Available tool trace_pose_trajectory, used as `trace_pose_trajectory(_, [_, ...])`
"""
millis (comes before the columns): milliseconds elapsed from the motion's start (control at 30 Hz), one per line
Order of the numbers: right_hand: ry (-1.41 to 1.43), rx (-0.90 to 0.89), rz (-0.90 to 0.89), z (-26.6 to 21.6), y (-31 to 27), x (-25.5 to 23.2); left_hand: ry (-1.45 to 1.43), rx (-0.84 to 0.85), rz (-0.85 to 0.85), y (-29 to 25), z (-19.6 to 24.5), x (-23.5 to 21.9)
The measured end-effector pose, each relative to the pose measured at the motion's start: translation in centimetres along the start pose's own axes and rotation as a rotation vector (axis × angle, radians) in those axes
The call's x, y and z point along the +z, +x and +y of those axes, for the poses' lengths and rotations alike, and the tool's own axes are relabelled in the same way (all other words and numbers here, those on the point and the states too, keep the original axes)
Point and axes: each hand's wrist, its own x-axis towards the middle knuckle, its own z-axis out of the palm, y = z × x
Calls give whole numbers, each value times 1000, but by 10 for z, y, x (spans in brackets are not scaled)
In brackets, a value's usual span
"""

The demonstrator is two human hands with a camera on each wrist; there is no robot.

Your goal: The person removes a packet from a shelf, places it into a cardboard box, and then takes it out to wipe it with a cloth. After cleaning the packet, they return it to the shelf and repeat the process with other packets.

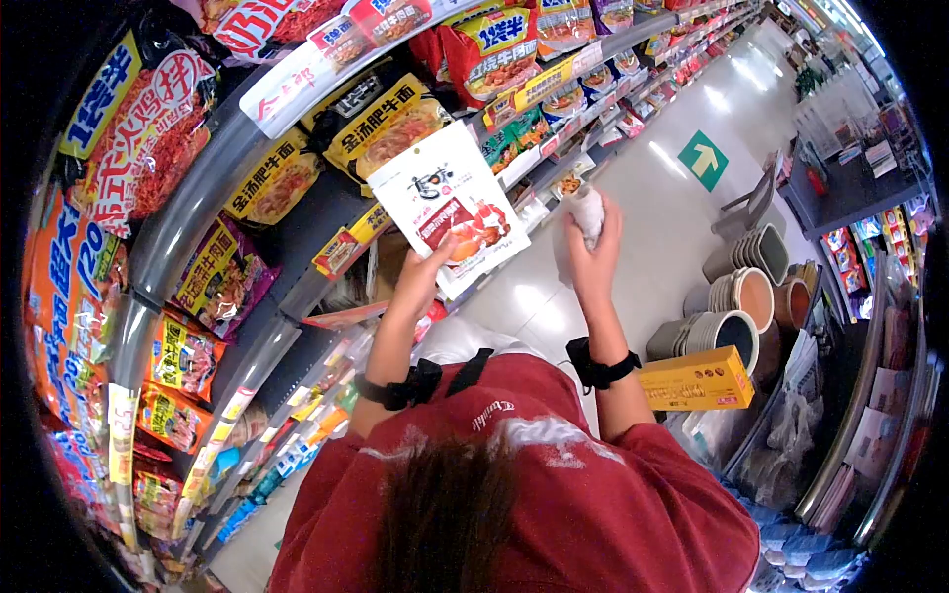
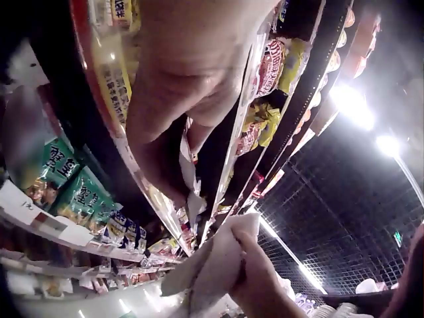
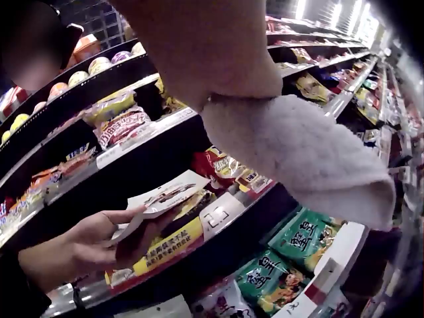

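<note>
In the head view my left hand point(image 1: 423, 275) pinches a white packet point(image 1: 465, 188) by its lower edge, thumb on the printed front. The packet has red pictures and dark lettering. It is held up in front of the noodle shelf, face towards the head camera. My right hand point(image 1: 596, 259) grips a bunched white cloth point(image 1: 588, 215) out over the aisle, to the right of the packet. In the right wrist view the cloth point(image 3: 298, 156) hangs out of the hand, soft and folded. The left wrist view shows the packet edge-on between the left fingers.
Shelves of instant noodle bags point(image 1: 390, 119) curve along the left, with a price rail point(image 1: 297, 84) in front. Green packets point(image 3: 295, 242) lie on a lower shelf. On the right stand stacked pots point(image 1: 722, 331) and a yellow box point(image 1: 697, 381). A green arrow sign point(image 1: 703, 160) marks the floor.
</note>
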Motion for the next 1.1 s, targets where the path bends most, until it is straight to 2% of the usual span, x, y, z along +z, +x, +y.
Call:
trace_pose_trajectory(33, [1, -1, -3, -4, -2, -2, -1, 1, 3, 0, -2, -4])
trace_pose_trajectory(100, [-142, -164, -143, -14, -7, -4, -11, 24, 42, 0, -4, -8])
trace_pose_trajectory(167, [-147, -167, -161, -33, -18, 1, -40, 7, 75, -4, 0, -4])
trace_pose_trajectory(233, [-99, 22, -351, -47, -32, 7, -61, 7, 76, -4, -4, -5])
trace_pose_trajectory(300, [-222, -407, -407, -46, -44, 15, -57, 12, 80, -6, -4, -2])
trace_pose_trajectory(333, [-225, -412, -404, -48, -52, 21, -51, 12, 85, -7, -4, 0])
trace_pose_trajectory(400, [-169, -383, -574, -50, -64, 30, -2, 22, 79, -8, -5, 0])
trace_pose_trajectory(433, [-170, -386, -574, -47, -62, 31, 49, 29, 76, -9, -5, 1])
trace_pose_trajectory(500, [-336, -762, -457, -43, -59, 35, 39, 10, 95, -12, -3, 5])
trace_pose_trajectory(533, [-343, -743, -413, -45, -58, 35, 22, 19, 92, -14, 0, 8])
trace_pose_trajectory(767, [-348, -665, -400, -43, -50, 25, -35, 40, 33, -8, -5, 10])
trace_pose_trajectory(867, [-370, -513, -315, -38, -39, 17, -105, -10, 37, -13, 1, 12])
trace_pose_trajectory(1000, [-449, -471, -248, -12, -23, 9, -79, -50, 47, -15, 1, 7])
trace_pose_trajectory(1067, [-540, -361, -202, 1, -15, 4, -172, -54, 32, -16, 3, 7])
trace_pose_trajectory(1100, [-540, -361, -199, 3, -13, -1, -170, -53, 30, -16, 2, 6])
